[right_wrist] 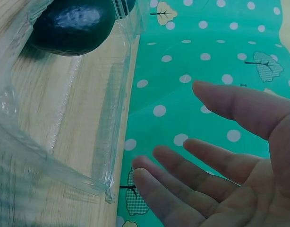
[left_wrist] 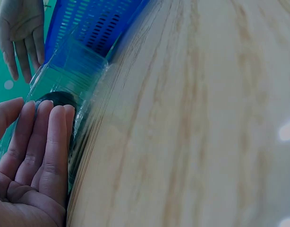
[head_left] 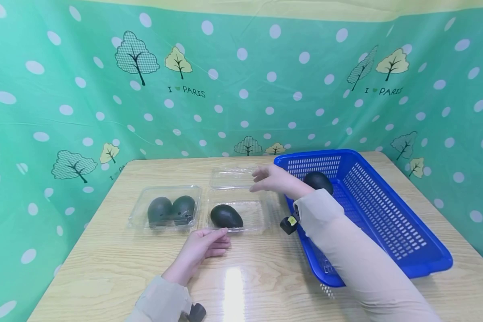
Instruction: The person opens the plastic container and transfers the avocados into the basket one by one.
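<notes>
- Step in hand, my read: packing avocados into the clear clamshell (head_left: 256, 218), one placed so far.
- That placed avocado (head_left: 226, 216) lies on its side in the left part of the clamshell, narrow end pointing right.
- Left hand (head_left: 203, 248) is at the clamshell's front edge, thumb tip by the rim; fingers loosely extended, grasping nothing. Can't tell if the thumb actually touches.
- Right hand (head_left: 275, 180) hangs over the right side of the folded-back lid (head_left: 231, 178); fingers spread and released, no contact with the plastic in the right wrist view.
- Clear box (head_left: 138, 211) to the left looks closed, two avocados (head_left: 159, 212) inside side by side.
- Spare avocado (head_left: 319, 180) sits near the far left corner of the blue basket (head_left: 398, 203), right side of the table (head_left: 88, 277).
- Next move, judging by the paired box: right hand to the basket, wrap the spare, set it beside the first. Left steadies the rim; light plastic could slide. Lid after that.
</notes>
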`<state>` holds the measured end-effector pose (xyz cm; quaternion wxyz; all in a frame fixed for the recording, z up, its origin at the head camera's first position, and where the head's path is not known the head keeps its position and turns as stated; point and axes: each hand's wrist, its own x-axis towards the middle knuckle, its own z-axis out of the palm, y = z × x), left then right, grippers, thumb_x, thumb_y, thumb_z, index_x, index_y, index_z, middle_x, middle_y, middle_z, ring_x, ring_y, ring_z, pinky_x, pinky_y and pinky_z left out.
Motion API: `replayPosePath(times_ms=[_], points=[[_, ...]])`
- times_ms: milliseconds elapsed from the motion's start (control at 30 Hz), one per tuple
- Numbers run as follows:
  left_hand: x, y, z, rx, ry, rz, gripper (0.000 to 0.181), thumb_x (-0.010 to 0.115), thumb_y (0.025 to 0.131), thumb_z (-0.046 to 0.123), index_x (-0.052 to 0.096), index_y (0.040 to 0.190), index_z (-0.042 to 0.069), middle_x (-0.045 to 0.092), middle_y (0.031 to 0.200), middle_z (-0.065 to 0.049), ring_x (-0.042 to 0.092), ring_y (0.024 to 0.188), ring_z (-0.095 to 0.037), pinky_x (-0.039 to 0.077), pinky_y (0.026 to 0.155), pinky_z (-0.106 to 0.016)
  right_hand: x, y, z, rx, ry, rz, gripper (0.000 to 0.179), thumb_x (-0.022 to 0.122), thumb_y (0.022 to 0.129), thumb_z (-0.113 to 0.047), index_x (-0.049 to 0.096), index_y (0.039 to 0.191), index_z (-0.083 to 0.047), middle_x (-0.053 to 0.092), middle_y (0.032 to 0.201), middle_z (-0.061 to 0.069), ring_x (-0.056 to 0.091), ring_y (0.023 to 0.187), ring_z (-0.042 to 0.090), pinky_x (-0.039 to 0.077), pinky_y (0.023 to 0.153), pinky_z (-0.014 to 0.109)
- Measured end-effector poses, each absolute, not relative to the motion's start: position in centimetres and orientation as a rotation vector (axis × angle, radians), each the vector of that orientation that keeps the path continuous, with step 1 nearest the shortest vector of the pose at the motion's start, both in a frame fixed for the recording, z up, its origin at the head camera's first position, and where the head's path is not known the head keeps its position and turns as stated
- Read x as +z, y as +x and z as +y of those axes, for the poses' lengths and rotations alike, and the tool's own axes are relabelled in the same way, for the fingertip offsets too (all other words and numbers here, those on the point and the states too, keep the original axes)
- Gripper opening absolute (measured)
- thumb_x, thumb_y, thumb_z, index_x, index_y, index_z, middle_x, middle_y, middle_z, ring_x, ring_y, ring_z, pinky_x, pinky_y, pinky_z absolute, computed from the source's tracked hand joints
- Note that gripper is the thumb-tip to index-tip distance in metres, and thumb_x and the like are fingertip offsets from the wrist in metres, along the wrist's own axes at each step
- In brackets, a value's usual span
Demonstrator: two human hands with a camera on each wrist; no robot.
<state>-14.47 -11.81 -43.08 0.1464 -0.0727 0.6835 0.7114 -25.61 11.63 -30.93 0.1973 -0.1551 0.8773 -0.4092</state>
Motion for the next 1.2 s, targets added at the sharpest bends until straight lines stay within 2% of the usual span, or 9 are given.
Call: replayPosePath(times_ms=[333,833,1067,1200], points=[[-43.0,-14.4,-11.8,2.045,-0.220,1.971,0.044,0.072,0.090,0.026,0.065,0.112,-0.010,0.076,0.096,-0.014,0.074,0.085,-0.018,0.064,0.080,-0.031,-31.1,-25.4,10.8,-1.125,-0.446,2.416,0.061,0.072,0.089,-0.023,0.049,0.141,0.000,0.057,0.140,0.021,0.058,0.125,0.033,0.053,0.105,0.042],[-43.1,-14.6,-11.8,2.042,-0.215,1.963,0.044,0.072,0.090,0.027,0.065,0.112,-0.010,0.076,0.095,-0.013,0.074,0.084,-0.018,0.064,0.080,-0.031,-31.7,-25.0,8.9,-1.035,-0.443,2.397,0.067,0.078,0.084,-0.025,0.051,0.139,0.002,0.061,0.134,0.019,0.064,0.115,0.031,0.055,0.101,0.041],[-43.2,-14.6,-11.9,2.035,-0.205,1.966,0.044,0.072,0.090,0.028,0.066,0.111,-0.011,0.076,0.094,-0.013,0.074,0.084,-0.018,0.064,0.080,-0.031,-32.2,-24.9,8.2,-0.992,-0.467,2.400,0.067,0.078,0.083,-0.027,0.052,0.138,0.001,0.062,0.133,0.019,0.065,0.114,0.035,0.053,0.104,0.049],[-43.2,-14.7,-11.9,2.035,-0.202,1.960,0.044,0.072,0.090,0.028,0.066,0.111,-0.010,0.076,0.095,-0.013,0.074,0.084,-0.018,0.064,0.080,-0.031,-32.4,-24.7,7.8,-0.968,-0.476,2.401,0.066,0.079,0.083,-0.027,0.054,0.137,0.000,0.063,0.132,0.018,0.065,0.114,0.037,0.054,0.102,0.050]])
